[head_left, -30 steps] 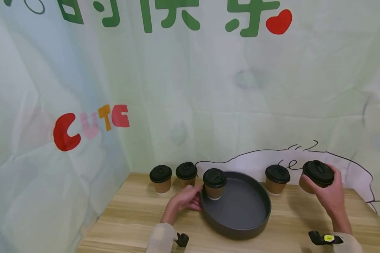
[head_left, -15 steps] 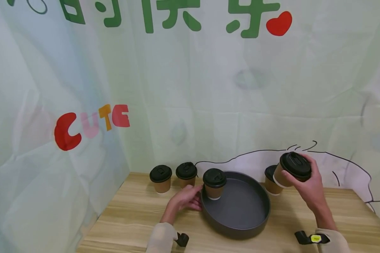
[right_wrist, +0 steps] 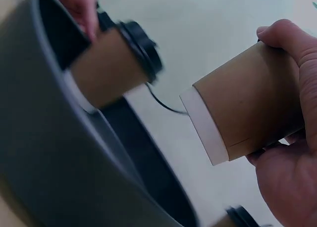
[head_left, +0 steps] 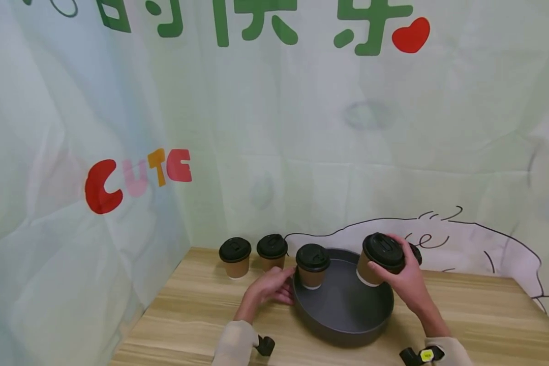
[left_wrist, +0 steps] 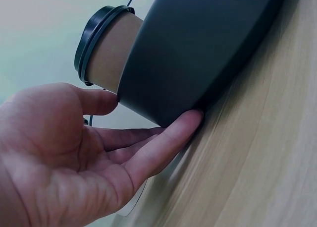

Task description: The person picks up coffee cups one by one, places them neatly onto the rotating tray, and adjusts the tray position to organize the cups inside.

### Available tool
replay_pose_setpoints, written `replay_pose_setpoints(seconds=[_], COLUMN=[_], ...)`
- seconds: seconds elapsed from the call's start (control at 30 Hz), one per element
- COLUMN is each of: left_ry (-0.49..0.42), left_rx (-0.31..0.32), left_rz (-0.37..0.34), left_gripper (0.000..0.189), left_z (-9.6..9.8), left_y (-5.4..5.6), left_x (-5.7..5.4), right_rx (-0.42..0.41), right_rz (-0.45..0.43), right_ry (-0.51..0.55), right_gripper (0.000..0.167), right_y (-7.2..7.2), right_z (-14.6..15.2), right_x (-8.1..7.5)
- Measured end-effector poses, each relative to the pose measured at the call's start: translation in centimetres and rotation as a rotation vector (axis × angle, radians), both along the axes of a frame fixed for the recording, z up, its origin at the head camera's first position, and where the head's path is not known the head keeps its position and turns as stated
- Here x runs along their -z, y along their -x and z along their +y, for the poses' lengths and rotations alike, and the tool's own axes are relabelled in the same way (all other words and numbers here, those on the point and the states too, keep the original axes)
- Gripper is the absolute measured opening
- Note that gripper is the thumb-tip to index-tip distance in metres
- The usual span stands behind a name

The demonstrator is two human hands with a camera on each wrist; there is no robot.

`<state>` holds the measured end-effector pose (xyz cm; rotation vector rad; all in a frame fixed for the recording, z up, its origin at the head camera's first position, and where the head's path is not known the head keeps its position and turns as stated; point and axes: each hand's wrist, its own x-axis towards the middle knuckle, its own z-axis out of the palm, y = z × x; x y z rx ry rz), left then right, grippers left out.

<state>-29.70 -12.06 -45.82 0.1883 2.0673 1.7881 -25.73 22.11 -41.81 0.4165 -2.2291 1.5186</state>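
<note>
My right hand (head_left: 407,277) grips a brown paper coffee cup (head_left: 368,269) with a black lid, holding it slightly tilted above the right side of a dark grey round pan (head_left: 343,335). In the right wrist view, the held cup's white base (right_wrist: 205,128) hangs apart from the pan. My left hand (head_left: 272,285) touches the pan's left outer wall; the left wrist view shows its thumb by the rim and extended fingers (left_wrist: 163,142) against the side. Another lidded cup (head_left: 312,277) stands inside the pan at the left.
Two lidded cups, one at the far left (head_left: 236,267) and one beside it (head_left: 272,254), stand behind my left hand on the wooden table (head_left: 183,305). Behind my right hand, another cup's lid (head_left: 416,254) shows partly. A printed cloth (head_left: 274,127) hangs behind the table.
My right hand has carried its cup leftward from the right side of the table, raising it and then lowering it over the pan. The left hand stays against the pan.
</note>
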Motion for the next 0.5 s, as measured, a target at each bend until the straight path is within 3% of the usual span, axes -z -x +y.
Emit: replay_pose_setpoints(seconds=[0.2, 0.5], left_ry=[0.012, 0.017], left_rx=[0.002, 0.003], left_rz=[0.005, 0.023], left_gripper=[0.041, 0.045], left_z=[0.1, 0.1], left_y=[-0.2, -0.3], left_x=[-0.2, -0.3], right_rx=[-0.124, -0.208], right_rz=[-0.039, -0.075], right_ry=[0.045, 0.012], right_gripper=[0.074, 0.074], right_y=[-0.3, -0.8], right_z=[-3.1, -7.1], right_x=[1.4, 3.4])
